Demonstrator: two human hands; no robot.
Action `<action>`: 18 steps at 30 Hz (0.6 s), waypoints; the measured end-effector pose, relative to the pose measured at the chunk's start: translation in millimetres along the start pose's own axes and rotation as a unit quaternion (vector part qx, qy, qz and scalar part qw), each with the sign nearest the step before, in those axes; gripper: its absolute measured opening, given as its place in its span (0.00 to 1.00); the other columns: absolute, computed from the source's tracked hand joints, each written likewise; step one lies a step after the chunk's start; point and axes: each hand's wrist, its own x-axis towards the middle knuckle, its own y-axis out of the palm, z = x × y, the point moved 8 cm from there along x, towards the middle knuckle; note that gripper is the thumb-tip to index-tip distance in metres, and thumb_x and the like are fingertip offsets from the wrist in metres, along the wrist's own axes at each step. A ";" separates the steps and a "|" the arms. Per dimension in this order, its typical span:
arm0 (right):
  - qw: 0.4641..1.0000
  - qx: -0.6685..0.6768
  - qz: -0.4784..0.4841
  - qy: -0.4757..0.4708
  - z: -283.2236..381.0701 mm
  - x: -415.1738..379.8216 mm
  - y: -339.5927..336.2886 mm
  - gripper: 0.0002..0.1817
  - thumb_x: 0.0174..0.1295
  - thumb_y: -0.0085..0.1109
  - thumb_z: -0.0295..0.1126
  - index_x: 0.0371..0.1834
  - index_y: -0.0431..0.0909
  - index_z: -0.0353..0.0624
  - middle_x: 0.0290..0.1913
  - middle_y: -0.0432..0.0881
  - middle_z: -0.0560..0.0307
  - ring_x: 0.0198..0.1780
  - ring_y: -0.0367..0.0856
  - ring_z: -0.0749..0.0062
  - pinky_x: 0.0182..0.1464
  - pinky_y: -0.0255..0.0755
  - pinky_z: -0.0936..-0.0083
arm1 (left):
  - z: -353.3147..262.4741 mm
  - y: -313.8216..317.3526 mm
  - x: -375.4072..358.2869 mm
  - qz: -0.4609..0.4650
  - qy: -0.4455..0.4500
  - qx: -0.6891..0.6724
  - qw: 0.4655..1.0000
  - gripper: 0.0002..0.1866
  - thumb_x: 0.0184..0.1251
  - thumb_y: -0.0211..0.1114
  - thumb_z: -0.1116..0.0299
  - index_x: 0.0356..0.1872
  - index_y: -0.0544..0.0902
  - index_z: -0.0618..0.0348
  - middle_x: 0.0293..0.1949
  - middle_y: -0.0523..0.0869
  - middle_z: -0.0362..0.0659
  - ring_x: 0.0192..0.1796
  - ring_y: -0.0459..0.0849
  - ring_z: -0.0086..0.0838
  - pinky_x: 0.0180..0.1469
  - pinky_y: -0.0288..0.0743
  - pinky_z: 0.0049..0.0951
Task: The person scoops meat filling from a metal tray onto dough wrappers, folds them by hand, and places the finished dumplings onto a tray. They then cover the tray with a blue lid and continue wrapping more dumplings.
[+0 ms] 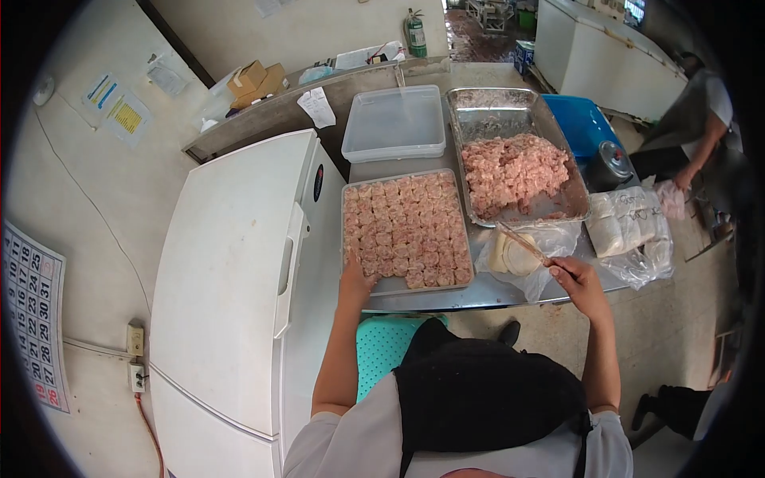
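Note:
Rows of small meat dumplings (402,227) fill most of a rectangular tray (467,275) on the metal table. My left hand (356,279) is at the tray's near left corner, its fingers down among the dumplings; what it holds, if anything, is hidden. A thin spatula-like stick (524,243) is gripped in my right hand (575,280), its tip pointing up and left over round pale wrappers (514,255) on a plastic sheet. Behind them, a deep metal pan (574,187) holds a heap of minced meat (514,171).
Stacked clear lids (394,119) lie behind the tray. Right of the pan are a blue tray (578,123), a metal canister (612,163) and bagged white packs (629,223). A white refrigerator (231,271) stands left. Another person (705,119) is at the right.

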 end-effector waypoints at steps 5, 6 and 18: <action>0.999 0.005 0.013 -0.032 -2.2 13.9 -14.6 0.12 0.66 0.60 0.32 0.46 0.81 0.34 0.32 0.80 0.55 0.35 0.75 0.74 0.40 0.69 0.77 | -20.3 -20.8 -16.0 0.013 0.015 0.112 0.994 0.43 0.57 0.65 0.71 0.73 0.52 0.65 0.48 0.81 0.64 0.46 0.81 0.56 0.48 0.76 0.46; 0.999 0.006 0.013 -0.031 -2.0 17.3 -19.6 0.12 0.66 0.60 0.32 0.46 0.81 0.34 0.32 0.80 0.55 0.35 0.75 0.74 0.40 0.69 0.77 | -32.6 -24.0 -19.9 0.014 0.014 0.113 0.993 0.43 0.57 0.65 0.71 0.73 0.52 0.65 0.48 0.81 0.64 0.46 0.81 0.56 0.48 0.76 0.46; 0.893 -0.431 0.042 -0.119 -33.7 95.3 -99.5 0.11 0.61 0.60 0.36 0.33 0.82 0.39 0.32 0.84 0.47 0.39 0.84 0.53 0.41 0.76 0.62 | -170.0 23.4 -20.6 -0.025 0.097 0.030 0.995 0.25 0.62 0.58 0.70 0.62 0.71 0.61 0.44 0.83 0.55 0.46 0.81 0.51 0.47 0.74 0.45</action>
